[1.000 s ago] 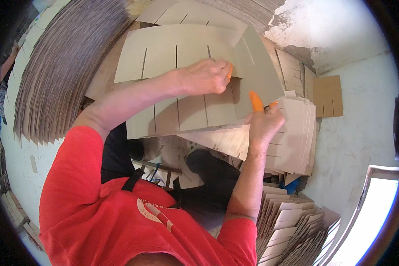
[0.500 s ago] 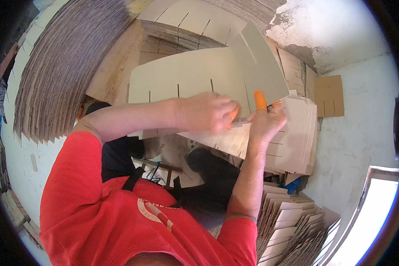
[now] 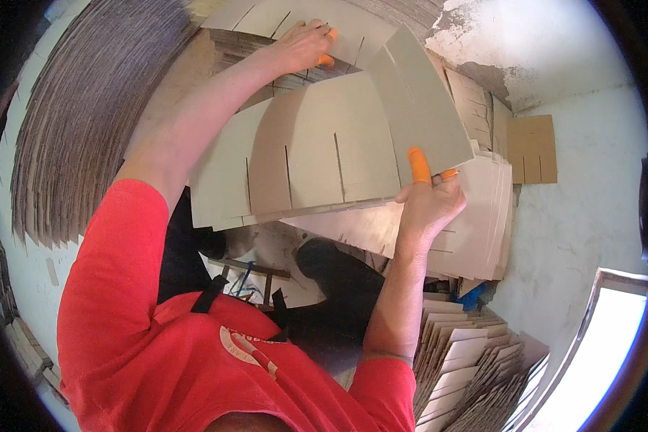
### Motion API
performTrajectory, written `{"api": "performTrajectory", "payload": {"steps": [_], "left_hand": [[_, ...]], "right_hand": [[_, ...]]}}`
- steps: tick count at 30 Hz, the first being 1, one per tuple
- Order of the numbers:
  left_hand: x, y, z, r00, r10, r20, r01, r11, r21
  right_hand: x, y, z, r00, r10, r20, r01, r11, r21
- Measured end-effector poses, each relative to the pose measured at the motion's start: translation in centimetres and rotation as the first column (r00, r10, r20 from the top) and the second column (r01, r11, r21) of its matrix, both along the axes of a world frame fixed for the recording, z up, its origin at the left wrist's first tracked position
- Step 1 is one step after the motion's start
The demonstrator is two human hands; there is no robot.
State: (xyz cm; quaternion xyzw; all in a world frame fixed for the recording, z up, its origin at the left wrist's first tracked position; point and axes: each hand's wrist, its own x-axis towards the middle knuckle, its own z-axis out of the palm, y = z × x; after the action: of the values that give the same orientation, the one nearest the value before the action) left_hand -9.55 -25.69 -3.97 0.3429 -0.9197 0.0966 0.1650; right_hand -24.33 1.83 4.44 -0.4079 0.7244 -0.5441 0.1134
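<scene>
My right hand [image 3: 432, 203], with orange covers on its thumb and a finger, is closed on the lower right corner of a slotted cardboard sheet [image 3: 313, 137]. The sheet's right end is folded up along a crease, and the rest spreads leftward in front of me. Farther off, my left hand [image 3: 304, 47] lies over the front edge of a stack of slotted cardboard sheets [image 3: 353, 27]. Its orange-covered thumb and finger are apart, with nothing seen lifted between them.
A tall stack of cardboard [image 3: 97, 115] stands at the left. More slotted sheets [image 3: 475, 216] lie right of my right hand, and others lean in a pile [image 3: 457, 360] at the lower right. A small slotted cardboard piece [image 3: 533, 150] is against the pale wall [image 3: 576, 216].
My left hand has moved from the near edge of the sheet up and away to the far stack. My right hand keeps its grip; the sheet's left part now bows more.
</scene>
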Motion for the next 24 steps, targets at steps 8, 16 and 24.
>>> {"api": "performTrajectory", "payload": {"steps": [8,16,24], "left_hand": [[-0.8,-0.1,0.1,0.987,-0.136,0.084,0.142,0.987,-0.069],[-0.7,0.1,1.4,0.931,-0.322,-0.170,0.290,0.938,-0.189],[-0.6,-0.2,2.8,0.951,-0.230,-0.207,0.210,0.971,-0.112]], "right_hand": [[-0.8,0.4,-0.8,0.997,0.044,-0.057,-0.043,0.999,0.010],[-0.3,0.0,-0.7,0.999,0.004,-0.036,-0.006,0.999,-0.051],[-0.3,-0.1,-1.0,1.000,0.007,-0.015,-0.009,0.994,-0.113]]}}
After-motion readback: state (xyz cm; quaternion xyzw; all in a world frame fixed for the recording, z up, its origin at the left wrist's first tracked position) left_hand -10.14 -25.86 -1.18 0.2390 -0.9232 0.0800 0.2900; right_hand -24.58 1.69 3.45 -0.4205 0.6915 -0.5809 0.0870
